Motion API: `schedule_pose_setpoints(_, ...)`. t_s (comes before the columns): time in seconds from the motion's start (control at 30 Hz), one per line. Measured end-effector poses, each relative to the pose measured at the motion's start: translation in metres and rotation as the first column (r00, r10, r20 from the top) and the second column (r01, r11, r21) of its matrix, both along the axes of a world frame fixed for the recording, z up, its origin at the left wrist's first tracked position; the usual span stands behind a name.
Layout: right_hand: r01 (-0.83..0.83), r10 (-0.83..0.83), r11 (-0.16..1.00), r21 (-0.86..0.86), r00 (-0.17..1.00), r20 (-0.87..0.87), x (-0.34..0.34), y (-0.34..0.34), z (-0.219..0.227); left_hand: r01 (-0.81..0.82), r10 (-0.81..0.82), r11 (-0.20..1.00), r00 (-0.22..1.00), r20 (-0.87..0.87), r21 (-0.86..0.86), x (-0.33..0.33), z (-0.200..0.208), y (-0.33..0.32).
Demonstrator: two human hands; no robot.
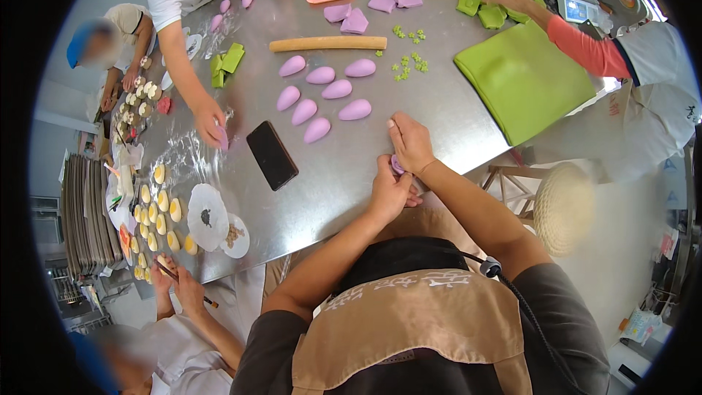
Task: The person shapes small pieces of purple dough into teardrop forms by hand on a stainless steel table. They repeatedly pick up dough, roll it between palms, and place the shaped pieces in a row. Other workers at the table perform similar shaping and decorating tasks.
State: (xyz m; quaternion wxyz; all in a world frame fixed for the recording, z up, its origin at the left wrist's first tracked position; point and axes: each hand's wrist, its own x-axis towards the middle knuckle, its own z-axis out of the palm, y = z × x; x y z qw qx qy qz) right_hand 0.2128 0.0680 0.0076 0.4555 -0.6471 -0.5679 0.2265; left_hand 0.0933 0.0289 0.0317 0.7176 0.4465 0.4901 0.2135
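At the table's near edge my two hands meet around a small piece of purple dough [397, 164], mostly hidden by the fingers. My left hand [390, 192] holds it from below with fingers curled. Over it, my right hand [412, 145] is closed, its knuckles toward the table. Beyond them lie several smooth purple dough teardrops [355, 110] in loose rows. A wooden rolling pin [327, 44] rests behind these, with flat purple dough pieces [355, 22] farther back. Tiny green dough flowers [409, 66] are scattered right of the teardrops.
A black phone [272, 155] lies left of my hands. A folded green sheet [523, 80] covers the right corner. Co-workers' hands work at the far left, lower left and upper right. Egg-like halves [159, 212] and a white paper [208, 216] sit left; a woven stool [565, 208] stands right.
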Motion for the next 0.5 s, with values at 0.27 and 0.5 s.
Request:
schedule_pose_setpoints(0.27, 0.004, 0.000, 0.998, -0.069, 0.999, 0.052, -0.016, -0.034, -0.002, 0.185, -0.117, 0.898, 0.975, -0.187, 0.400, -0.014, -0.007, -0.010)
schedule_pose_setpoints(0.5, -0.044, -0.134, 0.959, -0.280, 0.799, -0.586, 0.003, 0.001, -0.013, -0.058, 0.064, 0.995, 0.996, 0.069, -0.077, -0.005, -0.009, 0.001)
